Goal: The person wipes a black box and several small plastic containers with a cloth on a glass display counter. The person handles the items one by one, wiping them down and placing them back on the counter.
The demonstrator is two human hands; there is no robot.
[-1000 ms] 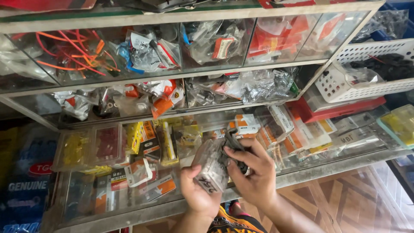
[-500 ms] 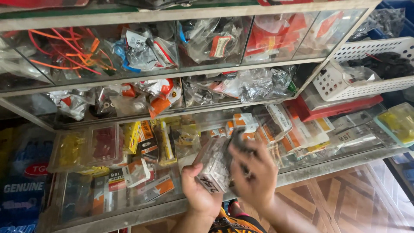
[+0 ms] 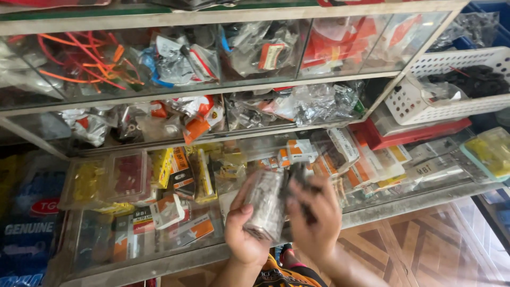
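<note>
a glass display case (image 3: 319,24) is holding bagged parts and orange cables (image 3: 79,64). a white basket (image 3: 451,101) of black parts is sitting on a red box (image 3: 414,133), beside a yellow-filled container (image 3: 491,151).

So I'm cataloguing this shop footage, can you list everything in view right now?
Glass display case: one, clear with pale frame, fills the view.
Orange cables: a tangle, top shelf left.
Bagged metal parts: many, clear bags, middle shelf.
Small boxes: many, white and orange, bottom shelf.
Plastic basket: one, white, right, holds dark parts.
Red tray: one, under the basket.
Clear packet: one, greyish contents, held in front of the case.
Left hand: grips the packet.
Right hand: on a dark item beside the packet.
</note>
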